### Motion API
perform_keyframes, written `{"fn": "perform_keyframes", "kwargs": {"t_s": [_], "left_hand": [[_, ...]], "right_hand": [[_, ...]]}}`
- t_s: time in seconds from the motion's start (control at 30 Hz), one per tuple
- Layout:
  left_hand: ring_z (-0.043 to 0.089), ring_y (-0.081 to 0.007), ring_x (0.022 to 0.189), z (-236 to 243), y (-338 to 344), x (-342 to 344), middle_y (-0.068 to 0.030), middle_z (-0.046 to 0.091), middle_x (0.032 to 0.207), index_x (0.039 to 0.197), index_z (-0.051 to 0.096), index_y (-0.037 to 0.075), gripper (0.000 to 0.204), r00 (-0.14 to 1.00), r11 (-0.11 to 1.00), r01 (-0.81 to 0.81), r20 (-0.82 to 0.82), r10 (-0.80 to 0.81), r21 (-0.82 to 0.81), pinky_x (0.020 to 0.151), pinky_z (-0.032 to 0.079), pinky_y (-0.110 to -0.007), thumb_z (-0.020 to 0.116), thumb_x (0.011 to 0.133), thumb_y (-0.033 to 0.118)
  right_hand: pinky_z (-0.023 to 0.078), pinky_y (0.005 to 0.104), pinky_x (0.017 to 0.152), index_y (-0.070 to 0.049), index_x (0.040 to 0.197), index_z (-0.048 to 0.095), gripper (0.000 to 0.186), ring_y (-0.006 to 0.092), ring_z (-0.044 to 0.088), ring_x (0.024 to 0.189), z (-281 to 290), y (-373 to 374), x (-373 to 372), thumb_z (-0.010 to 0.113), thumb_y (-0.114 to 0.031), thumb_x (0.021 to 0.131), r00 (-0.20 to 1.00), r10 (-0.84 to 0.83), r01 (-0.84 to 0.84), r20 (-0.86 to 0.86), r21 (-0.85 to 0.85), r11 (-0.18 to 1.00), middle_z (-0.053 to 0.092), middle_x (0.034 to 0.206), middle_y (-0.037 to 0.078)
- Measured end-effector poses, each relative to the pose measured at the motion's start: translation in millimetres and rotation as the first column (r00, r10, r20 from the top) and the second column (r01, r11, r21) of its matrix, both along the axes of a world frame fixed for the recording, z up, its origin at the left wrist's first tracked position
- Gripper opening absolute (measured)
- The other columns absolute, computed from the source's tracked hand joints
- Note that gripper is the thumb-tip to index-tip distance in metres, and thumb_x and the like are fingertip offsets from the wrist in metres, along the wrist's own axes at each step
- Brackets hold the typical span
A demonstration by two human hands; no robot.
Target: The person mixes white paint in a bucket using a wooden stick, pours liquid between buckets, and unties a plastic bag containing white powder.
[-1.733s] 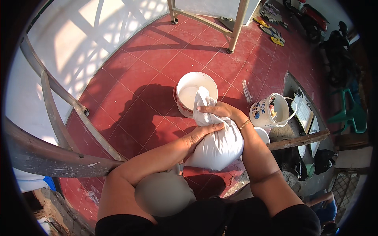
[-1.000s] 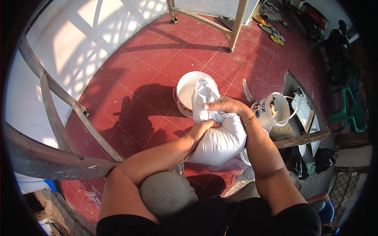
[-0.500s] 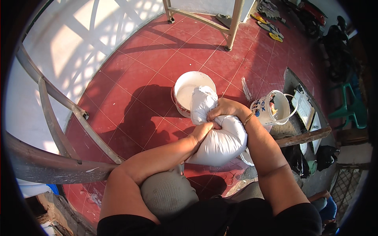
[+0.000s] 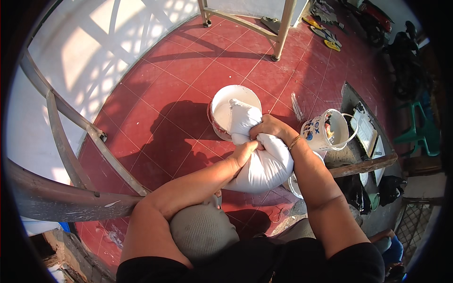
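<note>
Both my hands grip a full white bag. My left hand (image 4: 246, 152) is closed on its middle, below the narrowed part. My right hand (image 4: 267, 126), with a bracelet at its wrist, is closed round the neck just above. The bag (image 4: 264, 167) bulges toward me, and its top hangs over a white round bucket (image 4: 222, 98) with a pale inside, standing on the red tiles. A second white bucket (image 4: 315, 132) with a raised handle is to the right of my right hand. Another white container (image 4: 296, 187) is mostly hidden behind the bag and my right forearm.
Metal frames (image 4: 113, 167) are at left and top. On the right lie a wooden plank (image 4: 368, 165), trays (image 4: 363, 125) and black bags (image 4: 391, 188), with a green chair (image 4: 415, 137) and motorbikes (image 4: 398, 61) beyond. Footwear (image 4: 330, 43) rests at top. A person in blue (image 4: 394, 250) is at lower right.
The bag's upper part, earlier longer and upright, is now bunched and bent over the bucket. My right fingers have closed round the neck, drawing nearer my left hand.
</note>
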State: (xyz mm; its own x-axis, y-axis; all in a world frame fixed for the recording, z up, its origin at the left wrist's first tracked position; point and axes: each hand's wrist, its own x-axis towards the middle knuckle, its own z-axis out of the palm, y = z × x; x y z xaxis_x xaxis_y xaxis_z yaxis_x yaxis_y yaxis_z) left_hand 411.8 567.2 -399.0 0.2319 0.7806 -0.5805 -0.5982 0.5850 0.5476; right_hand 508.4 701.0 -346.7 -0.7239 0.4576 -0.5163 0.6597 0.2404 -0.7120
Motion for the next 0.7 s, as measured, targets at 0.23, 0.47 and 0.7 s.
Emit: {"fn": "perform_keyframes", "kwargs": {"t_s": [0.23, 0.47, 0.7], "left_hand": [[0.065, -0.0253, 0.082, 2.2, 4.9, 1.4, -0.0141, 0.065, 0.096, 0.103, 0.060, 0.003, 0.034, 0.970, 0.997, -0.064, 0.232, 0.070, -0.034, 0.077, 0.054, -0.038, 0.053, 0.081, 0.027], [0.061, -0.0259, 0.085, 24.2, 3.6, 7.3, -0.0141, 0.062, 0.094, 0.105, 0.057, 0.003, 0.047, 0.954, 0.982, -0.187, 0.233, 0.190, -0.038, 0.079, 0.050, -0.038, 0.062, 0.076, 0.040], [0.059, -0.0221, 0.090, 25.2, -3.9, 1.2, -0.0111, 0.059, 0.101, 0.112, 0.055, 0.002, 0.063, 0.822, 0.856, -0.481, 0.242, 0.515, -0.189, 0.082, 0.049, -0.039, 0.071, 0.077, 0.053]], "right_hand": [[0.048, 0.0277, 0.061, -0.008, 0.075, 0.069, 0.008, 0.0108, 0.060, 0.063, -19.5, 11.6, 5.6, 0.061, -0.012, 0.074, 0.905, 0.419, -0.373, -0.068, 0.344, 0.862, 0.065, 0.068, 0.004], [0.050, 0.0309, 0.064, -0.010, 0.080, 0.067, 0.010, 0.0200, 0.063, 0.068, -51.3, 33.4, 20.2, 0.063, -0.017, 0.075, 0.940, 0.333, -0.297, -0.074, 0.304, 0.905, 0.066, 0.073, 0.003], [0.051, 0.0282, 0.069, -0.006, 0.082, 0.072, 0.013, 0.0155, 0.065, 0.073, -11.4, 24.6, 0.5, 0.069, -0.015, 0.073, 0.997, 0.081, -0.081, 0.004, 0.037, 0.996, 0.070, 0.078, 0.006]]}}
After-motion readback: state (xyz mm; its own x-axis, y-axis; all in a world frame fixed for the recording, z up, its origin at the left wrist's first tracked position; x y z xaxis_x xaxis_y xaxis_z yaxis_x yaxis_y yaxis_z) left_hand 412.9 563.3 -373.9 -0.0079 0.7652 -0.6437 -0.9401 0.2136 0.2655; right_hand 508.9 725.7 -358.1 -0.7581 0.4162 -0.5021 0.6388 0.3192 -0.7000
